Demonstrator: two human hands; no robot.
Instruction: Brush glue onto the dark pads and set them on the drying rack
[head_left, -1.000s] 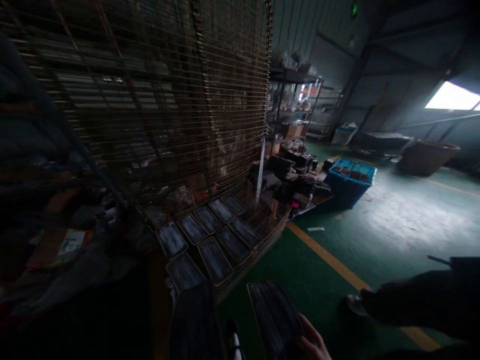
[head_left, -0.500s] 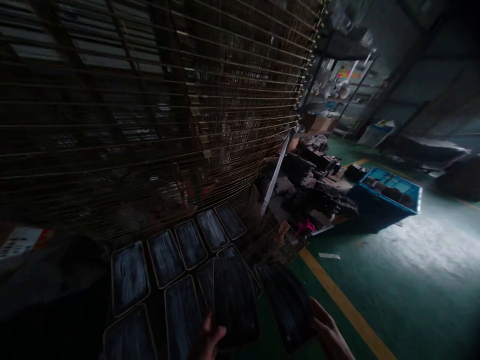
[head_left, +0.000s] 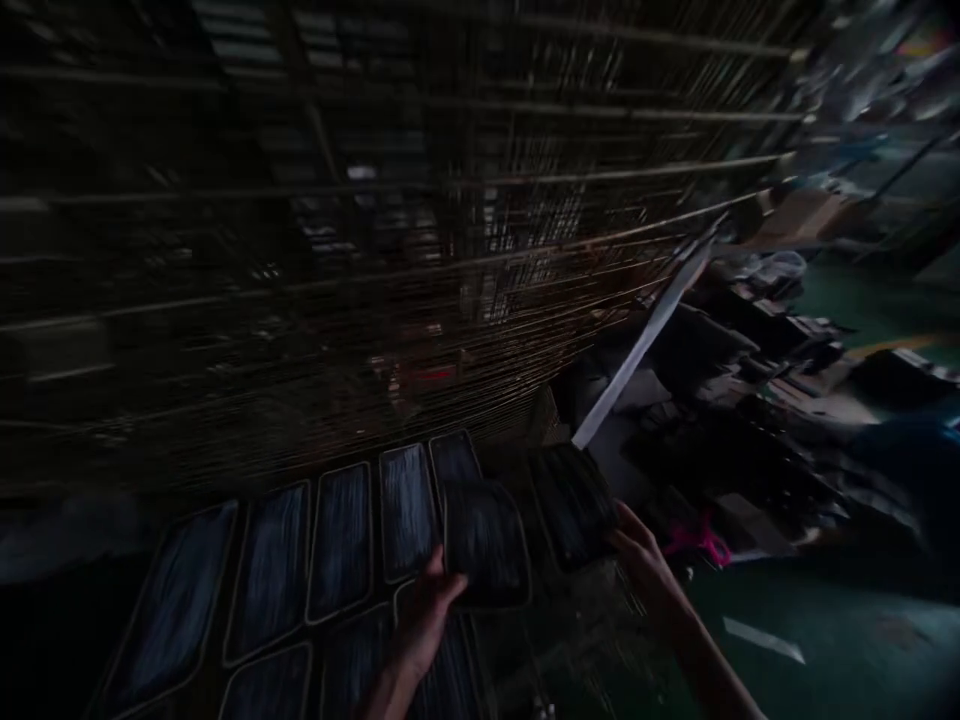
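Between thumb and fingers my left hand [head_left: 426, 620] grips a dark rectangular panel [head_left: 486, 545] with rounded corners and a pale edge. Its far end overlaps similar panels lying on the wire rack. My right hand [head_left: 643, 560] is closed on the side of a second dark panel [head_left: 574, 505], held above the rack's right end. Several like panels lie in rows, among them one with whitish streaks [head_left: 409, 510] and another at the left [head_left: 176, 600]. What the panels are made of cannot be told in the dim, blurred view.
Wire rack shelves [head_left: 375, 270] rise in layers before me. A pale strip [head_left: 637, 350] slants down at the rack's right side. Beyond it lie a heap of dark pieces [head_left: 697, 350], a pink object [head_left: 701, 540] and a cardboard box [head_left: 806, 215]. A white strip [head_left: 765, 640] lies on the green floor.
Both hands have moved forward and up with their panels, the left one's now over the back row and the right one's over the rack's end. The view has swung closer to the rack.
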